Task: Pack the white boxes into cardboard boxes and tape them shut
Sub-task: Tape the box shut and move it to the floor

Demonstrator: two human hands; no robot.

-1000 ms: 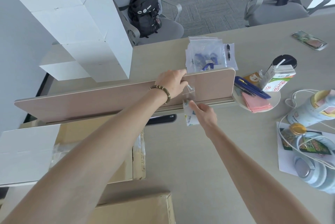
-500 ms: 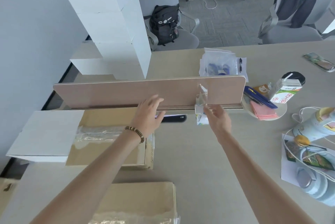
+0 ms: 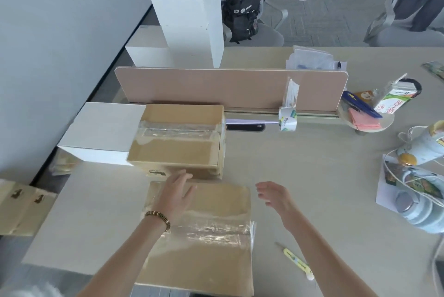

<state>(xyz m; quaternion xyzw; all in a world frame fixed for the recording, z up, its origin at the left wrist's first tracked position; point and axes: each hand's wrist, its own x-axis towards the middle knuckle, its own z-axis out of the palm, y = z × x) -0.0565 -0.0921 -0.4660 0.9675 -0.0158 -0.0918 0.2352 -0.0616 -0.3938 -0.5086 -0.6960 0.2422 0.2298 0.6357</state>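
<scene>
A taped cardboard box (image 3: 211, 256) lies at the table's near edge, clear tape across its top. My left hand (image 3: 176, 197), fingers spread and straight, hovers over its far left corner. My right hand (image 3: 275, 194) is open beside the box's far right corner, holding nothing. A second taped cardboard box (image 3: 177, 150) sits behind, against the desk divider (image 3: 216, 87). A white box (image 3: 101, 128) lies to its left. A tall stack of white boxes (image 3: 189, 8) rises beyond the divider. A small tape packet (image 3: 288, 109) stands against the divider.
A yellow utility knife (image 3: 298, 262) lies right of the near box. Cables, bottles and headphones (image 3: 418, 191) crowd the right side. A drink carton (image 3: 394, 99) and pink notes (image 3: 365, 121) sit at the divider's right end. Flattened cardboard (image 3: 21, 210) lies off the table's left.
Both hands pulled back from the divider to the near cardboard box. My right hand let go of the small packet, which stays standing at the divider. The view tilted down.
</scene>
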